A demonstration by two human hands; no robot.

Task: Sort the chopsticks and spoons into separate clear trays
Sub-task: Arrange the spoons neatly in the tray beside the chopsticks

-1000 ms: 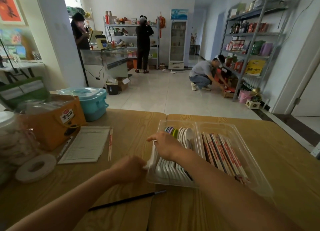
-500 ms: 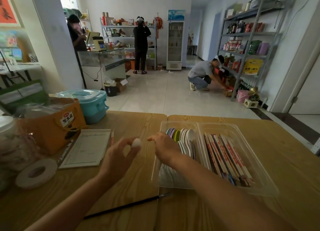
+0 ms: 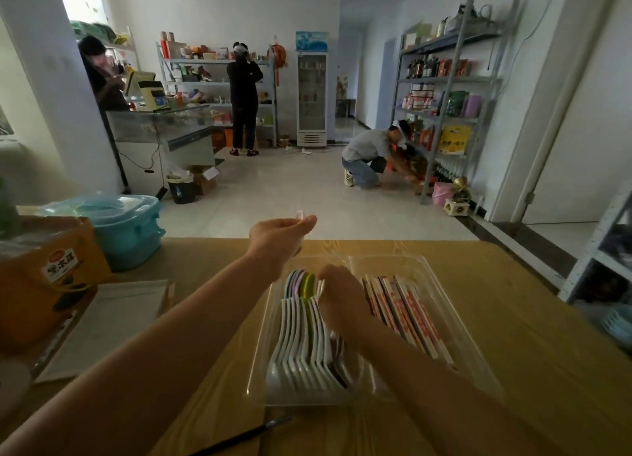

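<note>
Over the clear plastic tray's (image 3: pixel 260 346) eleven o'clock rim, pinching a small white spoon (image 3: pixel 299 215) in the left hand (image 3: pixel 273 237), right hand (image 3: pixel 338 291) atop stacked spoons (image 3: pixel 297 346), grip unclear; could slip out and fall.

Wide room to pass over bare table (image 3: pixel 533 336) R of chopstick tray (image 3: pixel 480 358). Blocked on L by orange box (image 3: pixel 44 284), teal container (image 3: pixel 126 231), paper pad (image 3: pixel 102 325). Barred at near edge by brush (image 3: pixel 239 437). Cramped over spoon tray (image 3: pixel 262 339) w/ right hand (image 3: pixel 338 291) among spoons (image 3: pixel 301 346), left hand (image 3: pixel 277 238) w/ spoon (image 3: pixel 299 215) above far rim.
</note>
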